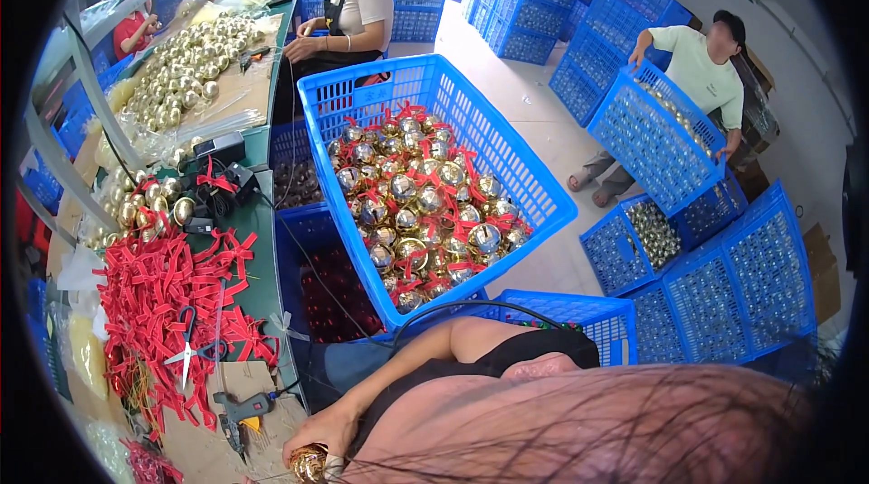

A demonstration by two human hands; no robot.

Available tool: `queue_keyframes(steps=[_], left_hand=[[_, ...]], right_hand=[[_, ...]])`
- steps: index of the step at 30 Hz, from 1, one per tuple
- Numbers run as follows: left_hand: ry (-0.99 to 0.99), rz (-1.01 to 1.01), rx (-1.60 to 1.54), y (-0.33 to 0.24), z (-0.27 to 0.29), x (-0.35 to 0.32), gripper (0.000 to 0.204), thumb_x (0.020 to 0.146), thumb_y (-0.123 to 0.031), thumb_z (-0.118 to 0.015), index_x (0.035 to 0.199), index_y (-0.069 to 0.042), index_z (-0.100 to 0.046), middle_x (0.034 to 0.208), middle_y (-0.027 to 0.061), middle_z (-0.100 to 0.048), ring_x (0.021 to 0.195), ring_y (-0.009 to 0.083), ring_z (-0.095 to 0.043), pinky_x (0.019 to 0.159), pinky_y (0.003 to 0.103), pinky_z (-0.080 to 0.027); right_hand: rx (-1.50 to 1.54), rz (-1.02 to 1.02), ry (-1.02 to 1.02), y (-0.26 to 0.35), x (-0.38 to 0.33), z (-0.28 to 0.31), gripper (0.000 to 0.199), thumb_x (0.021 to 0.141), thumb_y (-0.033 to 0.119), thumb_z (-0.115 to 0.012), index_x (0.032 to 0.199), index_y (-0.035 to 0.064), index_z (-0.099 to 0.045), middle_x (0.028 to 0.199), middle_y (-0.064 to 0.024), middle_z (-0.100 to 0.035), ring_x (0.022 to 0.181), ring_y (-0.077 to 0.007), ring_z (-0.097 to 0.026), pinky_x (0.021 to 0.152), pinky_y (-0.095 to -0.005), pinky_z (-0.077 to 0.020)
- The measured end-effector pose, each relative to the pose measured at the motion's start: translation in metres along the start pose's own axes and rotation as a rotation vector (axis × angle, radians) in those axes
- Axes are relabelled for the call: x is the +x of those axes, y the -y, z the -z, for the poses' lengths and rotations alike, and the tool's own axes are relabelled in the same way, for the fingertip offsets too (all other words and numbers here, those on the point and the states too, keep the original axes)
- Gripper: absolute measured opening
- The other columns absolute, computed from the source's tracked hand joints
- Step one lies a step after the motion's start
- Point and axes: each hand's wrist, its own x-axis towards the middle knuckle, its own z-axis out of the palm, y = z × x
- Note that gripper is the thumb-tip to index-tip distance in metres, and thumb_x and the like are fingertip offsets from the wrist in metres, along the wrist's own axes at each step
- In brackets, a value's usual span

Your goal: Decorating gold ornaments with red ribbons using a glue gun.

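At the lower edge, my right hand (324, 431) is closed around a shiny gold jingle bell (309, 463). A pale wrapped fingertip shows beside the bell; I cannot tell whose hand it belongs to, and the rest of my left hand is out of sight. Just up and left of my right hand, a grey glue gun (246, 407) lies on cardboard with pliers (232, 437) next to it. Scissors (186, 348) rest on a heap of red ribbon bows (172, 289) on the green bench (261, 289).
A large blue crate (534, 185) of gold bells with red bows stands beside the bench. Loose gold bells (186, 67) cover the bench's far end, where a co-worker (362, 9) stands. Another person (706, 67) holds a tilted crate (647, 135) near stacked crates (733, 285).
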Motion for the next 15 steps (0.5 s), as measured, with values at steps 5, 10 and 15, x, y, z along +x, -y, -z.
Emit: queue_keyframes(steps=[5,10,15], left_hand=[[-0.028,-0.226,0.224,-0.027,0.020,0.020,0.007,0.092,-0.003,-0.072,0.096,0.001,-0.068,0.090,0.0145,-0.060,0.078,0.0268,-0.061,0.067,0.035,-0.053],[0.234,-0.613,0.801,-0.024,0.032,0.024,0.013,0.086,-0.008,-0.080,0.091,-0.003,-0.070,0.086,0.0139,-0.065,0.072,0.0290,-0.063,0.063,0.038,-0.052],[0.152,-0.485,0.403,-0.061,0.061,0.039,0.017,0.085,-0.006,-0.080,0.099,-0.003,-0.071,0.086,0.0118,-0.069,0.072,0.0283,-0.066,0.065,0.037,-0.053]], right_hand=[[0.883,-0.893,0.241,0.023,0.042,0.033,0.070,0.079,0.032,-0.088,0.133,0.0070,-0.050,0.111,-0.0118,-0.067,0.100,-0.0232,-0.065,0.085,-0.0358,-0.0516],[0.827,-0.825,0.200,0.016,0.026,0.038,0.081,0.082,0.045,-0.084,0.142,0.0030,-0.048,0.129,-0.0130,-0.062,0.116,-0.0244,-0.061,0.101,-0.0382,-0.0480],[0.508,-0.744,0.103,0.016,0.059,0.049,0.088,0.072,0.047,-0.089,0.136,0.0042,-0.046,0.126,-0.0083,-0.057,0.111,-0.0212,-0.058,0.097,-0.0387,-0.0487]])
